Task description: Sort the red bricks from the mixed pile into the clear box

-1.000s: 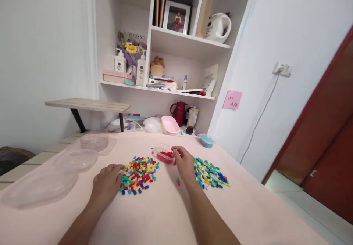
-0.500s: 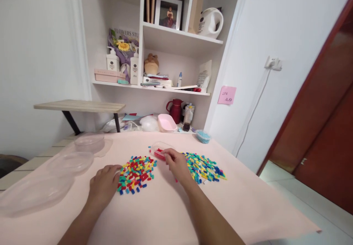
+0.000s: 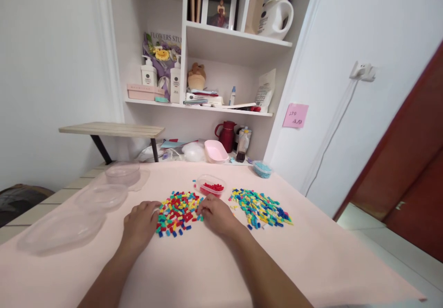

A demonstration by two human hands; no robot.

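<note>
A loose pile of small multicoloured toy bricks [image 3: 178, 210] lies on the pink cloth in front of me. My left hand [image 3: 140, 221] rests at its left edge, fingers loosely bent with the tips at the bricks. At the pile's right edge is my right hand [image 3: 217, 214], its fingers bent down and together over the bricks; whatever is between the fingertips is hidden. Just beyond that hand stands a clear plastic container [image 3: 207, 178] with red bricks [image 3: 213, 188] in it. A second pile of mixed bricks [image 3: 263, 208], mostly green, blue and yellow, spreads to the right.
Several clear plastic containers [image 3: 62, 232] line the left side of the table. A tub of light blue pieces [image 3: 263, 169] stands at the back right. Behind are a pink tray [image 3: 216, 151], a dark red jug [image 3: 226, 136] and shelves [image 3: 238, 35]. A low wooden stand [image 3: 112, 129] sits back left.
My right hand has left the container of red bricks and come back to the right edge of the left pile. My left hand stays at the left edge. The view has shifted slightly.
</note>
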